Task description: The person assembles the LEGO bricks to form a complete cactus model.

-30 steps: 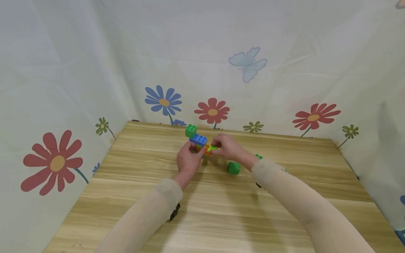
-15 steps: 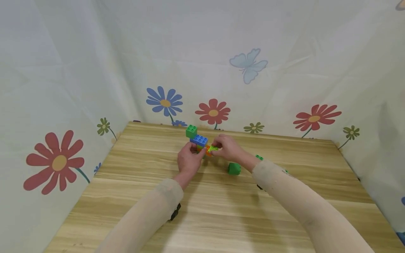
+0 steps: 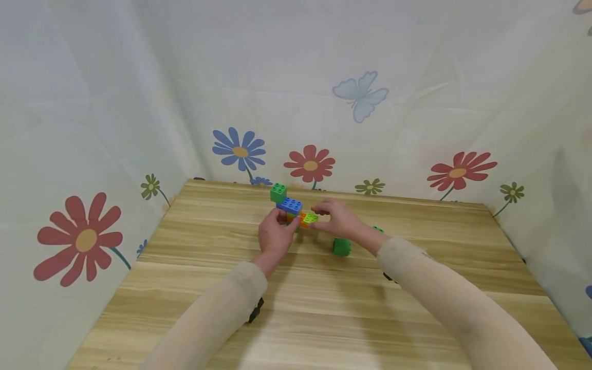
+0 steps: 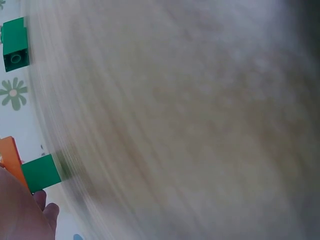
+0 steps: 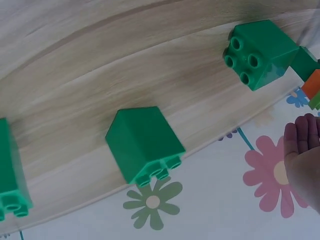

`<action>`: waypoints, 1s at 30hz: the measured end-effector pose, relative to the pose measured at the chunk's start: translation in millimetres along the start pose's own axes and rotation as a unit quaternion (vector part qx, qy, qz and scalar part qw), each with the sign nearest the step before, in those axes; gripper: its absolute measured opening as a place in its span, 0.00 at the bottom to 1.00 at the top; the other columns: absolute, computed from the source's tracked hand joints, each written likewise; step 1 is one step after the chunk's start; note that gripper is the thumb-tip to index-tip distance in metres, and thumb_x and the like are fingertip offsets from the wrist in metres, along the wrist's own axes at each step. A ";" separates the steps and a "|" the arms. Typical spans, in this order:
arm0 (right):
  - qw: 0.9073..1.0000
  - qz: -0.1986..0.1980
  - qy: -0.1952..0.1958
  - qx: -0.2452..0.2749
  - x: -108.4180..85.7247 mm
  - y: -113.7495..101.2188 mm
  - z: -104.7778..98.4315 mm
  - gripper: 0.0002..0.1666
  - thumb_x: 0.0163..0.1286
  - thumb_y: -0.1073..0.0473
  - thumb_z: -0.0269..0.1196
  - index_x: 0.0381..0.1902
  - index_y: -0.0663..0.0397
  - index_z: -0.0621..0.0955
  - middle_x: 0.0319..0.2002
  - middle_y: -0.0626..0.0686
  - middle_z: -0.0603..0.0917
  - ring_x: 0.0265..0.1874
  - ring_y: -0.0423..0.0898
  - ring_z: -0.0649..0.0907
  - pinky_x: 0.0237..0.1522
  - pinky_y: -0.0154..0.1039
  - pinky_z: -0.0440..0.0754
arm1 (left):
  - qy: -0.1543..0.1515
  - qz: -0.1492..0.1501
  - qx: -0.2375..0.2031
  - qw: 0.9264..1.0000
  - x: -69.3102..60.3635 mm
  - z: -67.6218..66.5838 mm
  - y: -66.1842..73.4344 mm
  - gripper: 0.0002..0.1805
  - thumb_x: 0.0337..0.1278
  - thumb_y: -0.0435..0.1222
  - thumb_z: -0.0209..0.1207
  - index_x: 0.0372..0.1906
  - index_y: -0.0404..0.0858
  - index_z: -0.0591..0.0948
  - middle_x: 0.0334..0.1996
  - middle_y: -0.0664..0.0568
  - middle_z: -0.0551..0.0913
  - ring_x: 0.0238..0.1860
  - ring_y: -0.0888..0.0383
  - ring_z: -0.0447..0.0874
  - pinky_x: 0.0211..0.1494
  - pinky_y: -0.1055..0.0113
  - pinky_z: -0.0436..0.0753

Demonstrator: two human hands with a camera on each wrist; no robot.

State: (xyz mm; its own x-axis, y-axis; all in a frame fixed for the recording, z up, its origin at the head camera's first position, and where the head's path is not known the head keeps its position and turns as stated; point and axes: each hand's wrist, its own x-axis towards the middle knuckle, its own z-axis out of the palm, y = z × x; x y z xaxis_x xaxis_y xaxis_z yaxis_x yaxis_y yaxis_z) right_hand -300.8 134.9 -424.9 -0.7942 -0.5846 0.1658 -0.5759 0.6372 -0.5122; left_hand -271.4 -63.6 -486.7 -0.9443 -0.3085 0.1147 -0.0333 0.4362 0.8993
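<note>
Near the back of the table, a structure of toy building bricks has a green brick (image 3: 278,192) at its upper left end, a blue brick (image 3: 290,205) beside it, then orange with a lime brick (image 3: 310,219) on top at the right. My left hand (image 3: 275,234) grips the structure's near side between thumb and fingers. In the left wrist view, a green brick (image 4: 42,172) sits beneath the orange brick (image 4: 10,155) close to my fingertips. My right hand (image 3: 339,221) is at the lime brick, thumb and fingers parted around its right end, not pinching it.
A loose green brick (image 3: 341,247) lies below my right hand. The right wrist view has further green bricks (image 5: 145,140) lying along the table; my sleeve partly covers them in the head view. A flower-printed cloth (image 3: 277,77) stands behind the wooden table (image 3: 319,318).
My right hand's fingers have parted from the lime brick and drawn slightly right, so more of its top shows. My left hand keeps its hold on the structure.
</note>
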 end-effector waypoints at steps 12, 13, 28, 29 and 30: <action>1.000 0.021 -0.014 0.003 -40.0 9.9 -26.7 0.33 0.71 0.52 0.74 0.67 0.65 0.81 0.61 0.64 0.84 0.59 0.60 0.84 0.64 0.61 0.82 | 0.002 -0.005 -0.002 1.000 -0.2 0.2 1.5 0.17 0.61 0.47 0.76 0.44 0.42 0.82 0.46 0.50 0.89 0.48 0.51 0.88 0.49 0.58 0.90; 1.000 0.025 -0.017 0.003 -43.2 10.7 -28.5 0.34 0.71 0.51 0.74 0.68 0.65 0.81 0.61 0.64 0.84 0.60 0.60 0.83 0.65 0.61 0.81 | 0.002 -0.005 -0.001 1.000 -0.2 0.1 1.4 0.17 0.61 0.47 0.76 0.44 0.42 0.82 0.46 0.50 0.89 0.48 0.51 0.88 0.49 0.58 0.90; 0.999 0.042 -0.010 0.022 -84.0 31.2 -14.2 0.44 0.65 0.52 0.79 0.72 0.67 0.76 0.66 0.64 0.82 0.64 0.63 0.82 0.66 0.60 0.80 | 0.000 0.001 0.002 1.000 -3.1 -1.8 2.1 0.17 0.62 0.46 0.76 0.44 0.42 0.83 0.46 0.51 0.89 0.48 0.52 0.87 0.51 0.58 0.90; 0.998 0.047 -0.010 0.028 -86.1 31.7 -12.2 0.45 0.65 0.52 0.79 0.73 0.67 0.76 0.67 0.64 0.82 0.65 0.63 0.81 0.67 0.60 0.80 | 0.001 0.002 0.002 1.000 -3.4 -1.9 2.3 0.17 0.62 0.46 0.76 0.44 0.42 0.83 0.46 0.50 0.89 0.48 0.52 0.88 0.51 0.58 0.90; 0.998 0.051 -0.010 0.031 -88.3 32.3 -10.4 0.45 0.65 0.51 0.79 0.73 0.67 0.75 0.68 0.64 0.81 0.66 0.63 0.81 0.67 0.60 0.80 | 0.001 0.002 0.002 1.000 -3.4 -2.0 2.4 0.17 0.62 0.46 0.76 0.44 0.42 0.83 0.46 0.50 0.89 0.48 0.52 0.88 0.51 0.58 0.90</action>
State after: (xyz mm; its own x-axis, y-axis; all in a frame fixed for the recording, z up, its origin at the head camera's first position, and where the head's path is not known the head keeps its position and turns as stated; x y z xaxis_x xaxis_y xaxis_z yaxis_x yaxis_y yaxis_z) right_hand -251.3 212.3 -447.3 -0.8439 -0.5281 0.0943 -0.4786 0.6617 -0.5771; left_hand -267.6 -63.2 -484.1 -0.9438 -0.3081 0.1198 -0.0300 0.4409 0.8971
